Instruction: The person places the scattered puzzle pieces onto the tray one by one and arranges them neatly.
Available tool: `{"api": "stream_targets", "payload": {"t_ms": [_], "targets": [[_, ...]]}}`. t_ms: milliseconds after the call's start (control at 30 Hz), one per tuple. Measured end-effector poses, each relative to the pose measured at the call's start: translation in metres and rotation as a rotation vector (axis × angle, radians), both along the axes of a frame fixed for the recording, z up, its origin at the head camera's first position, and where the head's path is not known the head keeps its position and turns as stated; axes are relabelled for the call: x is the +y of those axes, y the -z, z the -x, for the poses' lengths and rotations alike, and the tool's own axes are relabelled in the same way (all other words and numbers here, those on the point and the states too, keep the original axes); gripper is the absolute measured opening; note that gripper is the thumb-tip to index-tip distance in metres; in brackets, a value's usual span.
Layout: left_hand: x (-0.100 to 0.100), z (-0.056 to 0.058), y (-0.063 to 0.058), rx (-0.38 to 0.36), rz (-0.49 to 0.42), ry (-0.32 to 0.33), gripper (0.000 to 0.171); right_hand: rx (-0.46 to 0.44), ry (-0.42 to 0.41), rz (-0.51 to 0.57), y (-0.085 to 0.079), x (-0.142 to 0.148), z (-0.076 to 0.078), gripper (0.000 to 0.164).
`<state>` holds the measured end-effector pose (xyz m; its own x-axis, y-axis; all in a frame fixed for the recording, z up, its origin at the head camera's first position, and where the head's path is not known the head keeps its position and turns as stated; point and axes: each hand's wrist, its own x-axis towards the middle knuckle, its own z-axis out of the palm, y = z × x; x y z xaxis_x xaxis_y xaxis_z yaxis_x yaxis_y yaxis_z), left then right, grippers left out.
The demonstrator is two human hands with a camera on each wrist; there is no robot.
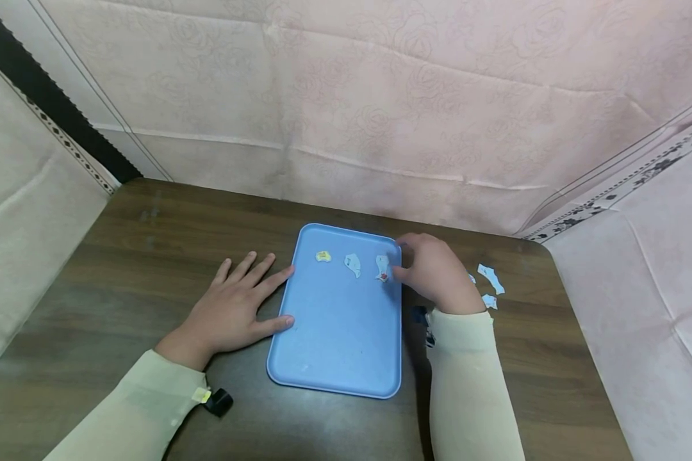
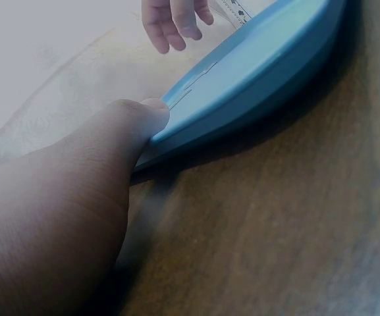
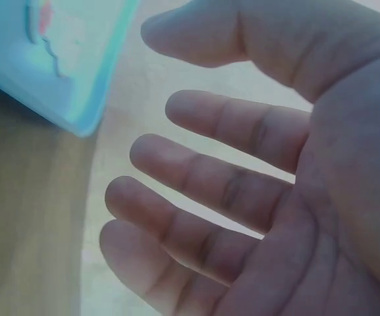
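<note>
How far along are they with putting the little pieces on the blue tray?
Three cutout pieces already lie apart in a row on the blue tray. Right now, the left hand touches the tray's edge; the right hand, apparently holding nothing, is beside the piece with a red spot. At least three loose pieces on the table look left to move.

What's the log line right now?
left hand: touches blue tray | right hand: empty, near tray's right rim | three pieces on tray
</note>
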<state>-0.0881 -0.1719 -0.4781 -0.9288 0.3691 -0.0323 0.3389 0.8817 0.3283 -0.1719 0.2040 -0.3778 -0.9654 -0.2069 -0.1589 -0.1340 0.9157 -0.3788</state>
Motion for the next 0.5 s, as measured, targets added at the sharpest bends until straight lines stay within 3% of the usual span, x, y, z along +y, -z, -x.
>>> {"api": "stream_targets", "payload": {"t_ms": [500], "targets": [[0.0,0.0,0.002,0.007,0.001,0.002,0.098,-0.088,0.149,0.01,-0.039,0.044,-0.015,0.062]]}}
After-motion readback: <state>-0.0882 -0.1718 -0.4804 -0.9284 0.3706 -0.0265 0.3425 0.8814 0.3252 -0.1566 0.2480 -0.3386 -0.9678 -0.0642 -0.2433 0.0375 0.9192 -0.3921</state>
